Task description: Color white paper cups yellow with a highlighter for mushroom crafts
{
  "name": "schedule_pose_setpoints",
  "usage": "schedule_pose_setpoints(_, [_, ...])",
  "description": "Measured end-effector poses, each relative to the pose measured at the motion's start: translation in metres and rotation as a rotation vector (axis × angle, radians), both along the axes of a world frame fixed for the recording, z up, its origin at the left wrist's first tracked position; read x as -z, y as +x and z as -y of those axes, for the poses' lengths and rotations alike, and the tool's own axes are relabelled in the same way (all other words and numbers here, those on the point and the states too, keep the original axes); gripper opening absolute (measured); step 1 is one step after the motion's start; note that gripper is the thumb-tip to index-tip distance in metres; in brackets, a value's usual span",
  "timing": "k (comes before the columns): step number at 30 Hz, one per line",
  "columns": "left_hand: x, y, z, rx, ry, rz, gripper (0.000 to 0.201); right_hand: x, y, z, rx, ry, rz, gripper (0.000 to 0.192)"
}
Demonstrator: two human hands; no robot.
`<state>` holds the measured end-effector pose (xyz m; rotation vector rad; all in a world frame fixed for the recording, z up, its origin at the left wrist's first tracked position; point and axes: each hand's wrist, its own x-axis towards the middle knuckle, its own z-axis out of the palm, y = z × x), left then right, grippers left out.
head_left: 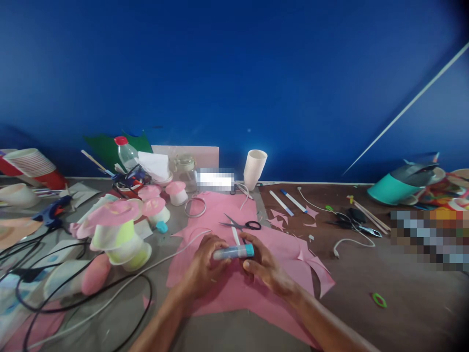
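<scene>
Both hands hold one thing between them: my left hand (pixel 205 261) has its grip clamped on the pale body of a glue stick (pixel 233 252), and my right hand (pixel 264 266) has its fingers closed around the teal cap end. I see the stick lying level, just above the pink paper sheet (pixel 234 288) that covers the middle of the surface (pixel 403 293).

Just beyond my hands lie black-handled scissors (pixel 242 225) on the same sheet, blades pointing left. To the left stand pink-topped paper-cup pieces (pixel 119 234), with black and white cables (pixel 73 303) looping across the near left. To the right I see pink offcuts (pixel 311 264), a small green ring (pixel 379 299) and a white cord (pixel 351 240).

Farther back are two white pens (pixel 287 201), a blue glue gun (pixel 54 210) at the left and a tipped teal cup (pixel 392 189) at the right. Against the blue wall (pixel 234 73) stand a white cup (pixel 255 168), a glass jar (pixel 186 171) and a red-capped bottle (pixel 126 154).
</scene>
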<state>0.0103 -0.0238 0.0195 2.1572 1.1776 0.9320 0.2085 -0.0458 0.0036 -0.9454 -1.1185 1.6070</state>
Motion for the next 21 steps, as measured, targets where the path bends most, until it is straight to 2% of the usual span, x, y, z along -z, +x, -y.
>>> schedule_pose_setpoints(2, [-0.001,-0.001,0.001,0.02,-0.055,0.007,0.016,0.001,-0.002,0.001,0.003,-0.031,-0.009,0.056])
schedule_pose_setpoints(6, [0.0,-0.012,-0.002,0.06,-0.079,0.037,0.042,0.002,-0.001,-0.002,0.092,-0.036,-0.033,0.042])
schedule_pose_setpoints(10, [0.01,-0.022,-0.012,0.07,0.014,-0.059,0.027,0.001,0.007,-0.007,0.208,0.063,0.086,0.036])
schedule_pose_setpoints(15, [0.026,-0.021,-0.019,0.033,0.067,-0.199,0.041,0.003,0.01,-0.005,0.214,0.227,0.36,0.026])
schedule_pose_setpoints(18, [0.025,-0.02,-0.017,0.043,0.066,-0.289,0.047,0.005,0.007,-0.003,0.186,0.267,0.471,0.022])
schedule_pose_setpoints(21, [0.019,-0.018,-0.014,0.068,0.059,-0.36,0.043,0.006,0.006,-0.002,0.157,0.302,0.531,0.017])
